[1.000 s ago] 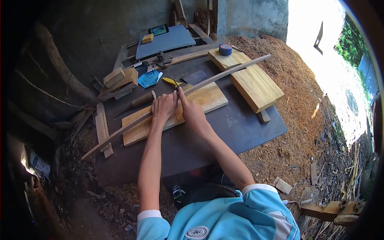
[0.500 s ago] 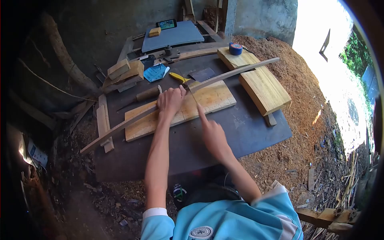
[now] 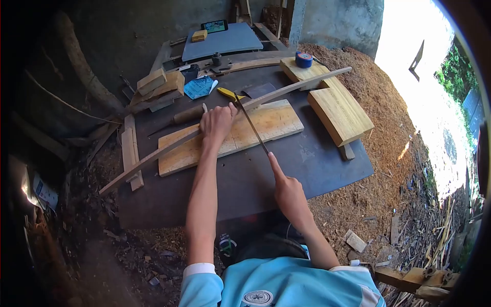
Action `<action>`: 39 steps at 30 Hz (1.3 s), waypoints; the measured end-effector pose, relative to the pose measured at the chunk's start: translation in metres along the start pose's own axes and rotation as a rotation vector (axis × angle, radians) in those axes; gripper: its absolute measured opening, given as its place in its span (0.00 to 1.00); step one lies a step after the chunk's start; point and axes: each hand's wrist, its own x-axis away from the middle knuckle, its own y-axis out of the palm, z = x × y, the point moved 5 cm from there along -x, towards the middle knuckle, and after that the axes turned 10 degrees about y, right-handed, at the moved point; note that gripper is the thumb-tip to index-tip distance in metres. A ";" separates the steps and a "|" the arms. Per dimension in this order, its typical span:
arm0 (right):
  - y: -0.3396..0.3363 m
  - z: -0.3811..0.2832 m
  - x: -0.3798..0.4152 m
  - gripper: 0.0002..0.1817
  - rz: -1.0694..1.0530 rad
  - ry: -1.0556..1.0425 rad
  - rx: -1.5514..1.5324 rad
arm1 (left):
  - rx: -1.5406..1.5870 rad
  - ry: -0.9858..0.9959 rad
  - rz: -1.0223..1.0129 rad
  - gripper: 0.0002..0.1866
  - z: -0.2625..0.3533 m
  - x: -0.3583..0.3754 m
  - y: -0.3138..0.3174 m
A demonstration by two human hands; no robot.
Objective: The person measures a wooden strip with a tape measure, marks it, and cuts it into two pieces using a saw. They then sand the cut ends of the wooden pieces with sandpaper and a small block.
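A long narrow wood strip [image 3: 296, 89] lies slantwise across a flat wooden board [image 3: 279, 123] on the dark table. My left hand [image 3: 217, 124] is closed over the strip and presses it against the board. In my right hand [image 3: 291, 197], nearer to me, is a saw [image 3: 254, 130], its thin blade seen nearly edge-on and crossing the strip just right of my left hand. The right index finger stretches along the saw; its handle is hidden in my fist. Just beyond the blade's far end rests a yellow utility knife [image 3: 228, 94].
A notched thick wood block [image 3: 341, 115] carries a blue tape roll [image 3: 304, 60] at the right. Behind my left hand lies a wooden-handled tool [image 3: 188, 114]. Blue sandpaper [image 3: 198, 87] and stacked wood blocks [image 3: 159, 88] are at the back left. Sawdust [image 3: 378, 169] covers the ground.
My right hand has pulled the saw back toward me and to the right, so more of the blade shows. My left hand stays on the strip.
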 end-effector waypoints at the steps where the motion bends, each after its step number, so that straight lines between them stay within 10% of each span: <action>1: 0.001 -0.006 -0.010 0.41 0.013 -0.017 0.025 | 0.002 0.005 -0.003 0.27 0.000 0.001 0.002; 7: 0.024 -0.044 -0.127 0.40 0.177 -0.169 0.024 | 0.019 0.022 -0.032 0.26 0.004 -0.001 0.002; 15: -0.024 0.011 0.040 0.33 -0.030 0.120 -0.037 | 0.109 -0.024 -0.146 0.27 0.001 0.003 0.002; 24: -0.023 0.017 0.044 0.07 0.047 0.082 0.163 | 0.192 -0.327 -0.350 0.26 -0.005 0.000 0.011; 39: 0.011 -0.013 -0.051 0.06 0.060 0.027 0.055 | 0.187 -0.250 -0.285 0.24 0.007 0.015 -0.004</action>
